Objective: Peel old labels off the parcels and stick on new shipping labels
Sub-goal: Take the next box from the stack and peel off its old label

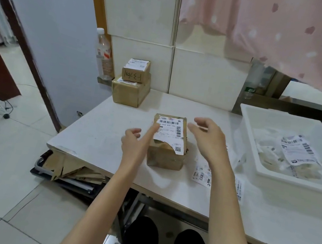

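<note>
On the table (94, 138), left hand (136, 142) touches the parcel (168, 144) label (172, 133); right hand (209, 139) hovers, both grips wide.

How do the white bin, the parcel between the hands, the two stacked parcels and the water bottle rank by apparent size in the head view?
1. White bin
2. Parcel between the hands
3. Lower stacked parcel
4. Water bottle and upper stacked parcel: too alike to rank.

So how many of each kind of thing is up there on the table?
Cardboard parcels: 3, one by the hands, two stacked at the back
White tubs: 1
Loose label sheets on the tabletop: 2
Total: 6
</note>
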Available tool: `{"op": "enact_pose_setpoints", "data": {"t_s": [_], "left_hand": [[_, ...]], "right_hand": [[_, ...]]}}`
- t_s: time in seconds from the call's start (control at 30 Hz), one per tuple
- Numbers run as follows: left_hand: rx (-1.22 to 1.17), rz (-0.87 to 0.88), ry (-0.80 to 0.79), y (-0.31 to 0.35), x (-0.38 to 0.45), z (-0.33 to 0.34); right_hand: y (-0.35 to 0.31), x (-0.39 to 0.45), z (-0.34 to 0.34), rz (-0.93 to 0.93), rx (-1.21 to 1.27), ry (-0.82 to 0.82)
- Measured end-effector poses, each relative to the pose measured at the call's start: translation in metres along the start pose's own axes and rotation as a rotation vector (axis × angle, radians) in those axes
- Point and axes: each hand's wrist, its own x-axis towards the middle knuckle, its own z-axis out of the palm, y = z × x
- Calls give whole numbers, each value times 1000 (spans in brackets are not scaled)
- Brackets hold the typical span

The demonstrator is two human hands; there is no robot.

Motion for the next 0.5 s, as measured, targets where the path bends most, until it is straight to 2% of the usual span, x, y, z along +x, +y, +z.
{"op": "enact_pose_setpoints", "data": {"t_s": [0.1, 0.23, 0.37, 0.43, 0.5], "left_hand": [[-87, 39, 31, 10, 21, -3], [-113, 32, -20, 15, 42, 6], [-169, -17, -214, 15, 50, 18], [-238, -84, -302, 13, 50, 21], [-252, -94, -306, 10, 48, 26]], "right_hand": [[-12, 15, 9, -134, 10, 127], [-18, 38, 37, -201, -133, 46], [-11, 52, 63, -344, -418, -78], [-7, 53, 67, -345, -486, -129], [-2, 51, 67, -316, -470, -109]]}}
